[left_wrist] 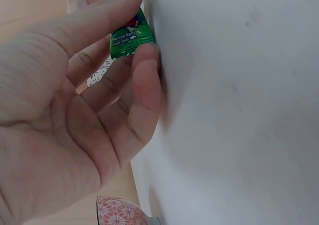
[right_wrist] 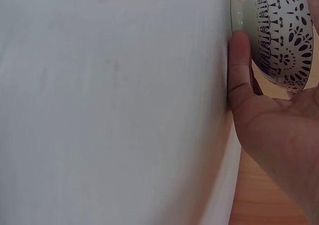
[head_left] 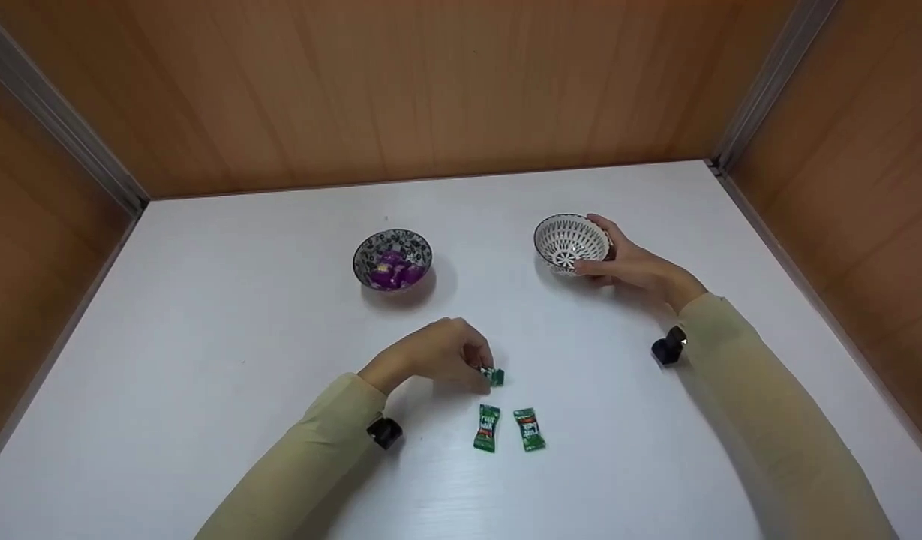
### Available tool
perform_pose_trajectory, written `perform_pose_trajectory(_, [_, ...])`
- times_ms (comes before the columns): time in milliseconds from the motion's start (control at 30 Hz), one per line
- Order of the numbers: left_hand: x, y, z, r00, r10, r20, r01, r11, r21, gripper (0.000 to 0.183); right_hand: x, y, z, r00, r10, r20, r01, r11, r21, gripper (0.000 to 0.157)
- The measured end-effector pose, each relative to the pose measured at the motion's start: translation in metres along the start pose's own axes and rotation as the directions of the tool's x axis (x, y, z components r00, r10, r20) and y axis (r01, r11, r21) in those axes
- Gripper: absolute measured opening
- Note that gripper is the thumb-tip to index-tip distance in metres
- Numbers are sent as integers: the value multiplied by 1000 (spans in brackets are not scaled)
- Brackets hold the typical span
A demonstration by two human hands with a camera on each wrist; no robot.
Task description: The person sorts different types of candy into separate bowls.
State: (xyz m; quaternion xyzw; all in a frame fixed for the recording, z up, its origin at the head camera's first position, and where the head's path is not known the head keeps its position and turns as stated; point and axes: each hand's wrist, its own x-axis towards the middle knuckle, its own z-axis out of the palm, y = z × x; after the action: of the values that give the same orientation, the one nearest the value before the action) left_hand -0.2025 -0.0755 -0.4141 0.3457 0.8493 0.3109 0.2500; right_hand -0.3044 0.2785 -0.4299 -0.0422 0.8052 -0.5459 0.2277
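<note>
Between thumb and fingers my left hand (head_left: 447,354) pinches a green wrapped candy (left_wrist: 130,35), low over the white table. Two more green candies, one on the left (head_left: 487,427) and one on the right (head_left: 530,430), lie just in front of that hand. At the right, my right hand (head_left: 629,262) grips the side of a white bowl with a dark pattern (head_left: 569,238), its thumb at the rim. Nothing shows inside this bowl. In the right wrist view, fingers reach under the bowl's side (right_wrist: 284,35) near its foot.
A black-and-white floral bowl (head_left: 393,244) holding several purple wrapped candies (head_left: 394,271) stands left of centre. Its outside looks red-patterned in the left wrist view (left_wrist: 119,212). Wooden panels (head_left: 430,90) border the white table (head_left: 205,337) at the back and sides.
</note>
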Motion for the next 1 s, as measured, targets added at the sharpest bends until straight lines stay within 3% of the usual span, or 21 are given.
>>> perform_pose_trajectory(467, [14, 21, -8, 998, 55, 4, -55, 998, -25, 17, 0, -1, 0, 1000, 22, 4, -23, 1000, 5, 108])
perform_pose_trajectory(633, [21, 25, -12, 999, 40, 14, -37, 990, -138, 19, -1, -1, -1, 999, 34, -17, -34, 999, -20, 107])
perform_pose_trajectory(833, [33, 24, -13, 1000, -8, -20, 3, 968, -251, 17, 0, -2, 1, 1000, 17, 0, -17, 1000, -1, 107])
perform_pose_trajectory(1000, [47, 23, -15, 997, -55, -59, 26, 913, -407, 20, 1, -2, 1, 999, 47, -14, -47, 998, -39, 108])
